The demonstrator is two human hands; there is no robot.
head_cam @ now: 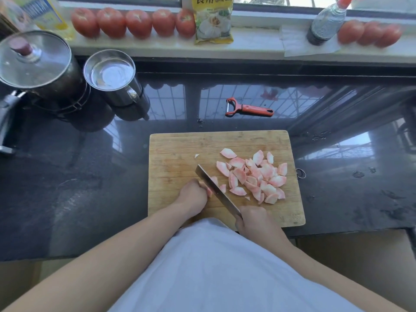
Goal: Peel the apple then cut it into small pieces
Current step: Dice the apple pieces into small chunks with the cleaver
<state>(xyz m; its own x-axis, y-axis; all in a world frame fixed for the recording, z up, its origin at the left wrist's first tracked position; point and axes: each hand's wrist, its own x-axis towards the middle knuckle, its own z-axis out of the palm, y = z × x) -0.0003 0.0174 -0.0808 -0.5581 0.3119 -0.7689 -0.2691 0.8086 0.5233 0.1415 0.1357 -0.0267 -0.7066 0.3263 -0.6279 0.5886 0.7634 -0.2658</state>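
At the upper left of the frame a lidded pot (38, 64) and a steel mug (112, 75) were seen standing on the dark desk (78, 176), with a row of tomatoes (132, 23) lined along the window sill (258, 45) above them. Left of centre, the left hand (193, 197) was placed on the wooden cutting board (175, 158), its fingers curled down over the last uncut piece of apple (208, 190), which was pressed against the board just beside the blade. The knife (216, 190) was laid diagonally across the board, its tip pointing to the upper left, and its handle was wrapped completely by the right hand (254, 219) at the lower centre, all fingers closed round it. To the right of the blade, a heap of pink-white apple pieces (254, 174) was spread over the right half of the board. Above the board, on the desk, a red peeler (247, 107) was left lying apart. At the upper right a dark bottle (326, 23) was stood on the sill.
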